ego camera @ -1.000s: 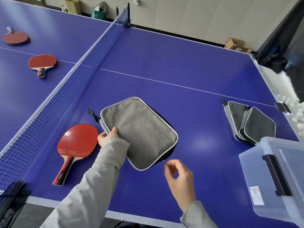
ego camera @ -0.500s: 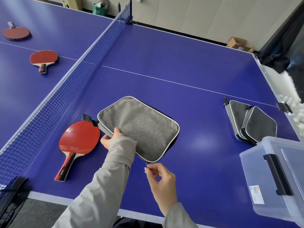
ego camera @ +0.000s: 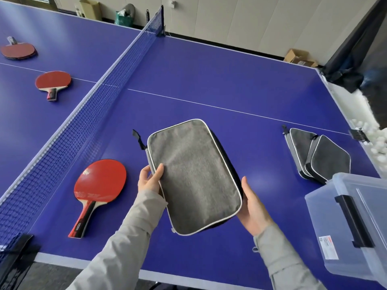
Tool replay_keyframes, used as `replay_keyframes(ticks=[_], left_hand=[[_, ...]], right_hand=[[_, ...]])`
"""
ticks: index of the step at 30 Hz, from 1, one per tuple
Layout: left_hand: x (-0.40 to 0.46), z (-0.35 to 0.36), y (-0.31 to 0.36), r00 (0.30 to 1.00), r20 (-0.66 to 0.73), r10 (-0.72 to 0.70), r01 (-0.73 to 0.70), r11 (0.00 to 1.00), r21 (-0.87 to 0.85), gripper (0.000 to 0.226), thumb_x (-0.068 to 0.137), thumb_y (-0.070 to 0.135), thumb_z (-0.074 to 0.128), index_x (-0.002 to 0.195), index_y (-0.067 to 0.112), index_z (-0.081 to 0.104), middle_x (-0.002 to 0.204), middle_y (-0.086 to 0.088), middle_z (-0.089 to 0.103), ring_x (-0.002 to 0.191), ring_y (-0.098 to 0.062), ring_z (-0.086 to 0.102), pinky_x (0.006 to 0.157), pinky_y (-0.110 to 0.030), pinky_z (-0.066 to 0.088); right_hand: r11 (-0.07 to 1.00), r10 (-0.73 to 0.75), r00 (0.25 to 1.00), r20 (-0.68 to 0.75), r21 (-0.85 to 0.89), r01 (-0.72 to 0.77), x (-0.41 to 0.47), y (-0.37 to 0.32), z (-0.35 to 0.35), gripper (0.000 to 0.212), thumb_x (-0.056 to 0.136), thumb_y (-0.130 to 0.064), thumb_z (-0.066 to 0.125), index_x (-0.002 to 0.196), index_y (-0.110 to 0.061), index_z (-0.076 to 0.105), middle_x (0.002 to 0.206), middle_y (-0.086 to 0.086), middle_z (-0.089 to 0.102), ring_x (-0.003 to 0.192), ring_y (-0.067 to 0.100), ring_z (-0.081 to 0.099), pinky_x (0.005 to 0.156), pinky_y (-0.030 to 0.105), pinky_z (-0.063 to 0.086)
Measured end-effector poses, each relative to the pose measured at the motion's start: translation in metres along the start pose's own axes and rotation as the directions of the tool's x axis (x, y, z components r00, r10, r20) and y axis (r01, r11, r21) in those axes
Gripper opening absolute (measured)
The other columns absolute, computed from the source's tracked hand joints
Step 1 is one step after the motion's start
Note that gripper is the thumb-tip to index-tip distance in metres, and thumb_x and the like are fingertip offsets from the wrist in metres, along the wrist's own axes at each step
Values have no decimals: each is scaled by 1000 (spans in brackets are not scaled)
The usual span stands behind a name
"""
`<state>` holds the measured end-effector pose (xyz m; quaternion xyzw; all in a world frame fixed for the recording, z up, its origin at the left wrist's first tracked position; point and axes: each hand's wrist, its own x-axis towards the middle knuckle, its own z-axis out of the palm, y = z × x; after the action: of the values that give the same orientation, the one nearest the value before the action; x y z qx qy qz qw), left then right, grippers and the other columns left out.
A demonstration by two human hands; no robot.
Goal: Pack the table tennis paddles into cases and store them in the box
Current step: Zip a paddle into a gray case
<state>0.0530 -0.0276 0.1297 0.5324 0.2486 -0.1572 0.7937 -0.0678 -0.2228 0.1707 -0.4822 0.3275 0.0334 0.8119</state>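
Note:
A grey paddle case [ego camera: 194, 176] with white piping is lifted a little off the blue table, held between both hands. My left hand [ego camera: 149, 181] grips its left edge, thumb on top. My right hand [ego camera: 252, 206] holds its right edge from the side and underneath. A red paddle [ego camera: 98, 185] lies on the table just left of my left hand. Two more red paddles [ego camera: 52, 82] [ego camera: 17, 50] lie beyond the net. Two dark cases [ego camera: 318, 158] lie stacked at the right, next to the clear plastic box [ego camera: 351, 225] with a black latch.
The net [ego camera: 83, 114] runs diagonally from the near left to the far middle. White balls [ego camera: 374, 143] lie in a heap past the table's right edge. Cardboard boxes [ego camera: 299, 57] stand on the floor by the far wall.
The case has come up off the table and turned lengthwise toward me. My right hand left the zipper pull at the near edge and moved to the case's right side.

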Motion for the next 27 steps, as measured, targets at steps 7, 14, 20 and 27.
replay_keyframes(ticks=[7, 14, 20, 27], left_hand=[[-10, 21, -4, 999, 43, -2, -11, 954, 299, 96, 55, 57, 73, 139, 37, 32, 135, -2, 46, 120, -24, 50, 100, -50, 44], [-66, 51, -43, 925, 374, -72, -145, 841, 521, 71, 83, 39, 66, 144, 37, 28, 140, 8, 28, 132, -12, 33, 111, -41, 33], [-77, 57, -54, 910, 410, -58, -154, 871, 466, 56, 88, 34, 62, 136, 44, 36, 130, 12, 35, 126, -7, 39, 110, -26, 31], [-66, 44, -49, 901, 416, -120, -82, 897, 435, 39, 87, 39, 62, 119, 55, 43, 126, 2, 56, 104, -9, 63, 97, -39, 49]], right_hand=[[987, -110, 994, 18, 118, 107, -10, 4, -4, 30, 96, -22, 44, 120, -11, 57, 115, 10, 63, 100, 22, 59, 74, 34, 46], [916, -368, 920, -137, -221, 334, -19, 42, 9, 22, 96, -12, 49, 110, -26, 58, 114, -1, 66, 101, 13, 64, 81, 30, 52], [874, -421, 905, -64, -297, 386, -35, 58, 30, 26, 96, -11, 48, 118, -24, 54, 110, -17, 67, 106, -1, 61, 87, 18, 50], [854, -413, 910, -38, -365, 372, -34, 61, 36, 23, 93, -22, 55, 113, -34, 55, 110, -17, 65, 109, 4, 59, 92, 28, 50]])
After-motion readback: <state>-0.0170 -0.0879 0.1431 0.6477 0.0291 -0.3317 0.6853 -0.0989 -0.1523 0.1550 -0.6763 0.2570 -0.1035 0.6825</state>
